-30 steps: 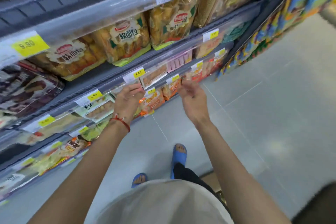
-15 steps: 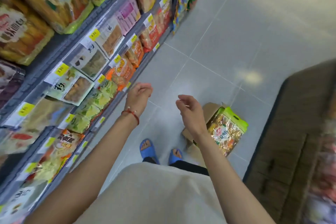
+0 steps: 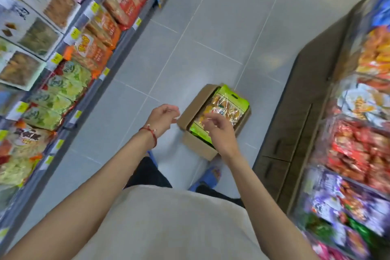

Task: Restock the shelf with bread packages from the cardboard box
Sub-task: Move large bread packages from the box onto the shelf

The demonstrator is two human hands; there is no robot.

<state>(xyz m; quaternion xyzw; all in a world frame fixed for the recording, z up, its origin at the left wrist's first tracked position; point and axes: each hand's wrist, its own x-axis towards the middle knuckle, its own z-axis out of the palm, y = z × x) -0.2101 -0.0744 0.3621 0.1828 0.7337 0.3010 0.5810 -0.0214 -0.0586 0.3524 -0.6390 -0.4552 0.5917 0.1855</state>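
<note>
An open cardboard box point(image 3: 195, 145) sits on the grey tiled floor in the aisle. A bread package point(image 3: 229, 104) with green edges and clear film lies on top inside it. My right hand point(image 3: 219, 131) hovers above the box's near half, fingers loosely curled, holding nothing. My left hand point(image 3: 163, 117), with a red string bracelet at the wrist, hangs just left of the box, fingers slightly curled and empty. The shelf point(image 3: 69, 99) runs along the left, filled with packaged goods.
Another display of colourful snack packs point(image 3: 358, 148) on a dark wooden base point(image 3: 293, 137) lines the right side. My feet in blue sandals point(image 3: 207, 177) stand just below the box. Grey floor tiles point(image 3: 211, 27) stretch ahead between the two displays.
The view has swung from the upper shelf down to the floor. Both hands have dropped from the shelf edge toward the box, which has come fully into view.
</note>
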